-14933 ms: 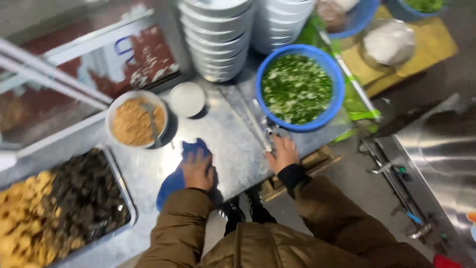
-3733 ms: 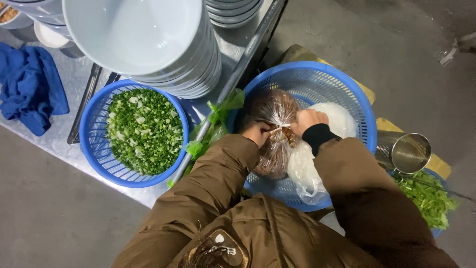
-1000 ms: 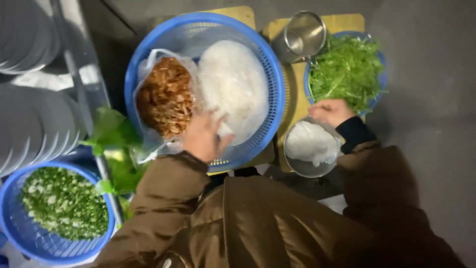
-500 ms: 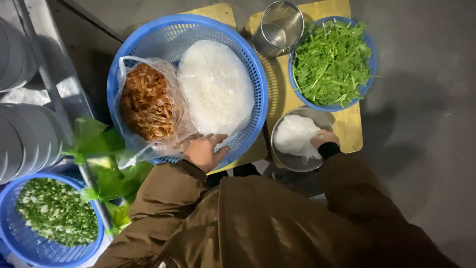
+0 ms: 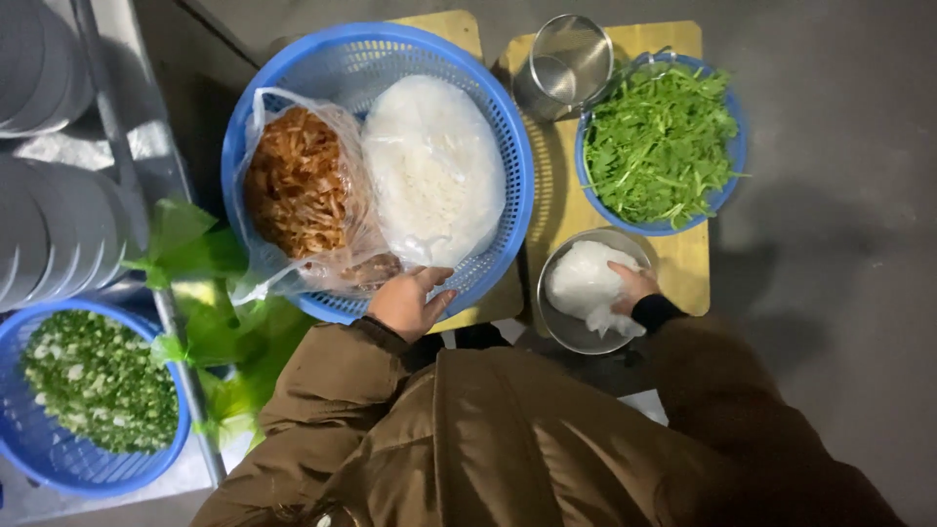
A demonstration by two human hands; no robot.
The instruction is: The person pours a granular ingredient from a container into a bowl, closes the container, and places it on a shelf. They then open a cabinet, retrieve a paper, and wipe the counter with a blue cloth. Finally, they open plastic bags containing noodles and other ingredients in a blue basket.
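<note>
While I look straight down from the head camera, my left hand [image 5: 408,303] rests on the near rim of the big blue basket [image 5: 508,146], fingers loosely spread and holding nothing, with the fingertips touching the clear bag of brown shredded food [image 5: 298,195] at its lower edge. That bag lies in the left half of the basket, and the bag of white rice noodles [image 5: 434,166] fills the right half, the two pressed against each other.

My right hand [image 5: 632,285] is down in the round metal bowl [image 5: 561,327], curled over a small clear bag of white noodles [image 5: 586,281] and gripping it from the right side. The bowl stands on a yellow wooden stool [image 5: 683,278], just right of the basket.

Behind the bowl on the same stool sits a smaller blue basket of green leafy herbs [image 5: 662,137], and beside that, to its left, an empty steel cup [image 5: 571,59]. Left of the big basket a green plastic bag [image 5: 215,322] hangs crumpled against the edge of a metal counter [image 5: 127,146]. On that counter I see stacked grey bowls [image 5: 44,234] and, nearer me, a blue basket of chopped green onion [image 5: 93,395]. My brown padded jacket [image 5: 468,439] fills the bottom of the view.
</note>
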